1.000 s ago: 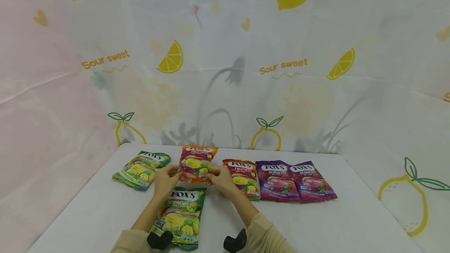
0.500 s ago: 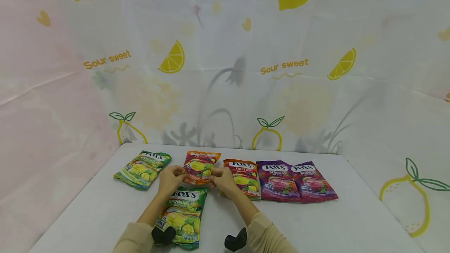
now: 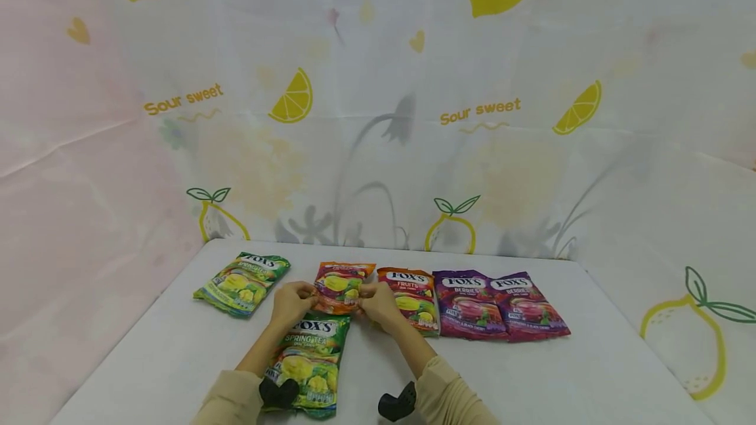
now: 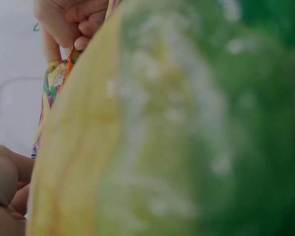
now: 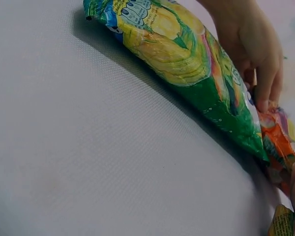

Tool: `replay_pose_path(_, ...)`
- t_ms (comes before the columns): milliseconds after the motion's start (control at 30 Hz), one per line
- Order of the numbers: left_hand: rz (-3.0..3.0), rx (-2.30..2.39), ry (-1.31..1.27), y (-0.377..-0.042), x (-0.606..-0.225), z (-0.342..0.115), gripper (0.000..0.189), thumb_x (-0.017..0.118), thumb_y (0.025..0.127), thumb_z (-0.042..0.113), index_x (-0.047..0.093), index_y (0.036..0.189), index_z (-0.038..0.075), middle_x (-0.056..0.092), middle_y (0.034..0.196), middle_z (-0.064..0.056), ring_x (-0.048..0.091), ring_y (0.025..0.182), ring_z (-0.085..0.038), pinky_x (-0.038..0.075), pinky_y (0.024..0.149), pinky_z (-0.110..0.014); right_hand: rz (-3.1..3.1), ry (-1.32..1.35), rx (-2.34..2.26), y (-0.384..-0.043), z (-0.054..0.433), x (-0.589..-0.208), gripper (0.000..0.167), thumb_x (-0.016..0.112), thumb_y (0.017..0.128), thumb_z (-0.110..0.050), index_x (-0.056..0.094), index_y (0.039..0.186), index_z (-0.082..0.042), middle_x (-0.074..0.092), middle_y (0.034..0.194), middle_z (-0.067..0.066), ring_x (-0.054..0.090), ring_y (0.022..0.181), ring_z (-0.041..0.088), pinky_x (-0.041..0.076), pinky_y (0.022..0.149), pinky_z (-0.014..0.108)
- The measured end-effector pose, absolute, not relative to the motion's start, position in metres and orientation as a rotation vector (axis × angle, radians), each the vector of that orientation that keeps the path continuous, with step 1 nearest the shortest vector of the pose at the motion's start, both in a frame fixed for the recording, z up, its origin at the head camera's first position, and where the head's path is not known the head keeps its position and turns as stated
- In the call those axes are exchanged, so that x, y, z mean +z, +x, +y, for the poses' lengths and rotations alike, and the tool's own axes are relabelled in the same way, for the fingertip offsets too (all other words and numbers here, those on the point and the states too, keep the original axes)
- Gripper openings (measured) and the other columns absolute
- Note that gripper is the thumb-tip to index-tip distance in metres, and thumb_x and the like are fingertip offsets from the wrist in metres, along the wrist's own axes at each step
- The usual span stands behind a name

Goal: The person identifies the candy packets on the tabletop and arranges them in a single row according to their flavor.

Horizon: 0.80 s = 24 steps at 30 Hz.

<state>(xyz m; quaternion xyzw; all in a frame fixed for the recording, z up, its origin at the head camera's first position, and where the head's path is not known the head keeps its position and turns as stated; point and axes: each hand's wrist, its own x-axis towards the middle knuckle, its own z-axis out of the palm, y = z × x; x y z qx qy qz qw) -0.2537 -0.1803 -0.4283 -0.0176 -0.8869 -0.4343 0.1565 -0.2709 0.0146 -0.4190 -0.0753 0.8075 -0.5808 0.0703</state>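
Note:
An orange-and-purple FOX'S Fruits candy bag is held between both hands at the middle back of the table. My left hand pinches its lower left corner. The right hand pinches the lower right corner. Just in front lies a green FOX'S Spring Tea bag, its top edge close under the held bag. In the left wrist view this green bag is blurred and hides most of the work. The right wrist view has the left hand behind the green bag, fingertips on the orange bag.
A second orange Fruits bag lies to the right of the held one. Beyond it lie two purple Berries bags, one partly against the other. Another Spring Tea bag lies tilted at the back left. A printed cloth stands behind the white table.
Both hands have drawn the orange bag a little toward me and to the right, lower in the view and nearer the other orange bag. The other bags lie as before.

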Motion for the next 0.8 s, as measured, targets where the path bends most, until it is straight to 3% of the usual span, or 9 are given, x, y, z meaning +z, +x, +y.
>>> replay_pose_path(233,-2.593,-1.262,-0.131,-0.253,-0.428,-0.177,0.016,0.067,0.082,0.001,0.068,0.092,-0.011,0.069,0.080,-0.020,0.066,0.073,-0.030,0.052,0.063,-0.039,2.543,-0.121,-1.661,-0.270,0.021,-0.415,0.042,0.060,0.081,0.005,0.060,0.123,0.003,0.066,0.084,0.015,0.055,0.049,0.011,0.042,0.044,0.018)
replay_pose_path(433,-2.657,-1.253,-0.148,-0.252,-0.426,-0.173,0.019,0.063,0.083,0.000,0.066,0.097,-0.013,0.069,0.087,-0.021,0.065,0.081,-0.032,0.053,0.069,-0.041,2.673,-0.174,-1.511,-0.267,0.029,-0.414,0.041,0.063,0.079,0.003,0.060,0.119,0.008,0.066,0.101,0.020,0.046,0.045,0.008,0.036,0.043,0.018)
replay_pose_path(500,-2.667,-1.257,-0.138,-0.252,-0.427,-0.172,0.019,0.063,0.083,-0.001,0.066,0.097,-0.013,0.068,0.087,-0.021,0.065,0.081,-0.032,0.053,0.069,-0.040,2.692,-0.208,-1.467,-0.266,0.030,-0.415,0.037,0.063,0.081,0.001,0.061,0.117,0.010,0.067,0.096,0.018,0.044,0.043,0.007,0.034,0.041,0.017)
replay_pose_path(633,-2.695,-1.244,-0.130,-0.253,-0.428,-0.172,0.018,0.065,0.082,-0.001,0.068,0.096,-0.011,0.069,0.084,-0.017,0.064,0.078,-0.028,0.052,0.070,-0.039,2.741,-0.271,-1.382,-0.264,0.031,-0.418,0.030,0.062,0.082,0.001,0.064,0.111,0.010,0.061,0.062,0.008,0.045,0.039,0.007,0.033,0.038,0.016)
replay_pose_path(800,-2.756,-1.187,-0.098,-0.254,-0.428,-0.174,0.015,0.068,0.079,0.001,0.069,0.091,-0.009,0.069,0.079,-0.012,0.063,0.074,-0.024,0.051,0.071,-0.040,2.848,-0.316,-1.249,-0.260,0.027,-0.418,0.010,0.063,0.082,-0.001,0.068,0.089,0.005,0.052,0.051,0.001,0.049,0.040,0.008,0.036,0.040,0.018)
